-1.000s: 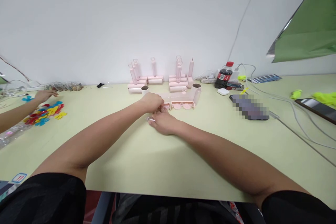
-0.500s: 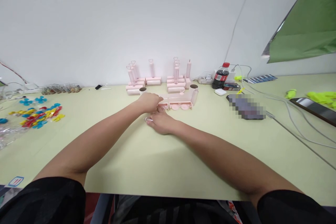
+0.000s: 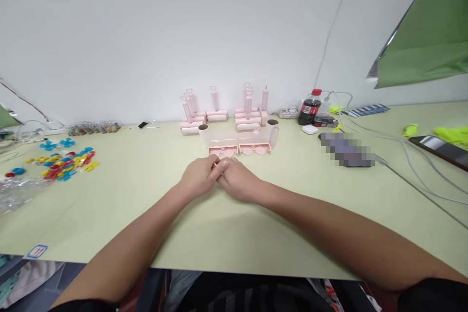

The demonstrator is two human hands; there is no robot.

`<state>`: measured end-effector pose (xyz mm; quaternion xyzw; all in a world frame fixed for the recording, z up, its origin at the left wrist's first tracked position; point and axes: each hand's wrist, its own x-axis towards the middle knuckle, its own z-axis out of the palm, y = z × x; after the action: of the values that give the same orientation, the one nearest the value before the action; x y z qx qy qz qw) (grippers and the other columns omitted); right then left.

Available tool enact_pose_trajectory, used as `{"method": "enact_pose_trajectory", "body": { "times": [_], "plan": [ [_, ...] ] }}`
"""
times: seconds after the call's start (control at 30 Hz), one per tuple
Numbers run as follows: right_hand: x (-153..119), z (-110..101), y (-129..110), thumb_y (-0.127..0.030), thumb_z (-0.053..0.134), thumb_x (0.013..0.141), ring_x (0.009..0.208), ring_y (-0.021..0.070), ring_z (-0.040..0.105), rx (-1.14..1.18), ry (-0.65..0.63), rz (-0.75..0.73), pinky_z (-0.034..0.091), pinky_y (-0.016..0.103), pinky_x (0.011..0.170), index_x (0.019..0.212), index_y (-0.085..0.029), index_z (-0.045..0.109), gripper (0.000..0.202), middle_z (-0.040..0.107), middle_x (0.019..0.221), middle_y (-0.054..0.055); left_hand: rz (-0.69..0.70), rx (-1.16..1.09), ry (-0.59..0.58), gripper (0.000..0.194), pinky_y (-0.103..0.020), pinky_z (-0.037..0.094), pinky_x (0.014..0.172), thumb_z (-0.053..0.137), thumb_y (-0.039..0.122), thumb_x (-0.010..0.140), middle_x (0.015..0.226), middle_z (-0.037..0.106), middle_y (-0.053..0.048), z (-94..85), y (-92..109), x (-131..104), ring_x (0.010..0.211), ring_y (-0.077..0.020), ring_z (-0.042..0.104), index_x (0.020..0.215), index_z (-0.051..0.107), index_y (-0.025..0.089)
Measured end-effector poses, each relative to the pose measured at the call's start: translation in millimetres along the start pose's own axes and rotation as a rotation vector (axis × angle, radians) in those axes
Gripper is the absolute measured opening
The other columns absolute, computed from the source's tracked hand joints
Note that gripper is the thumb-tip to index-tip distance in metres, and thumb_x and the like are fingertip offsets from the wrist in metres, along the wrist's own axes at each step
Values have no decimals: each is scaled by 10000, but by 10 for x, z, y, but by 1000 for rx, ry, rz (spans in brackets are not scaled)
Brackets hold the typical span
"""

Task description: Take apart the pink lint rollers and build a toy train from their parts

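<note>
My left hand (image 3: 199, 175) and my right hand (image 3: 241, 179) meet at the middle of the table, their closed fingers pressed together. Whether anything is between them is hidden. Just beyond them lie two open pink trays with round parts, a left one (image 3: 223, 150) and a right one (image 3: 255, 149). Behind these, a translucent sheet (image 3: 236, 139) spans between two rolled ends with dark openings. A small clear pink tube (image 3: 274, 136) stands at its right end. Farther back, several pink boxes (image 3: 217, 115) and upright pink tubes with heart-shaped tops (image 3: 248, 106) stand near the wall.
Coloured plastic pieces (image 3: 69, 163) and clear bags (image 3: 22, 192) lie at the left. On the right are a cola bottle (image 3: 310, 108), a white case (image 3: 310, 129), a blurred dark device (image 3: 345, 150), cables and a phone (image 3: 440, 153).
My left hand has come back from the pink tray to meet my right hand, which has moved slightly nearer me. The left tray is uncovered now. The view has shifted slightly.
</note>
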<state>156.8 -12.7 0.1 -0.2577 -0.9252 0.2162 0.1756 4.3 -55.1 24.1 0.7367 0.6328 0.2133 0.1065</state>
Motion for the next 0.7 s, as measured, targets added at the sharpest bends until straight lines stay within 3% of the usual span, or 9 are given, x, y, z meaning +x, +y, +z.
{"method": "enact_pose_trajectory", "body": {
  "times": [0.07,0.2,0.27,0.37,0.43,0.6,0.7],
  "plan": [
    [-141,-65,9,-346,444,954,896,221,588,32,11,64,425,336,758,1040,-159,571,242,643,1004,108,12,-105,-29,472,-259,326,566,318,537,953,648,583,-2,68,-5,-26,608,-154,525,695,514,194],
    [-433,-132,103,-456,567,873,603,144,530,208,-79,237,353,256,547,848,-200,509,263,598,720,1,-41,-253,74,488,-246,299,542,387,515,931,534,429,30,105,-22,13,536,-115,413,571,391,186],
    [-519,-136,151,-482,559,872,538,119,503,327,-106,289,332,238,513,779,-206,481,301,559,656,-27,-57,-332,104,493,-238,304,542,424,529,912,536,414,35,106,-34,34,542,-106,397,564,383,182],
    [-546,-122,193,-450,558,874,549,115,480,337,0,260,317,233,517,742,-204,481,289,524,635,-34,-44,-477,122,479,-227,313,543,447,566,894,562,420,41,119,-48,43,552,-97,391,612,412,180],
    [-528,-104,204,-430,549,882,563,115,470,355,98,233,322,234,525,755,-204,490,266,513,641,-34,-58,-600,70,484,-225,301,514,438,607,884,548,416,49,144,-40,35,513,-88,373,650,420,184],
    [-521,-21,224,-492,549,883,498,90,437,552,188,210,343,230,487,805,-207,489,301,483,654,-48,-39,-779,-263,549,-235,214,447,473,655,843,465,355,56,279,63,-18,439,-71,301,580,416,176],
    [-530,39,261,-574,555,859,472,81,430,797,135,217,347,223,448,854,-208,490,371,490,673,-49,2,-813,-279,549,-242,193,446,485,579,865,439,331,51,340,106,-31,434,-65,281,510,400,169]
  ]
}}
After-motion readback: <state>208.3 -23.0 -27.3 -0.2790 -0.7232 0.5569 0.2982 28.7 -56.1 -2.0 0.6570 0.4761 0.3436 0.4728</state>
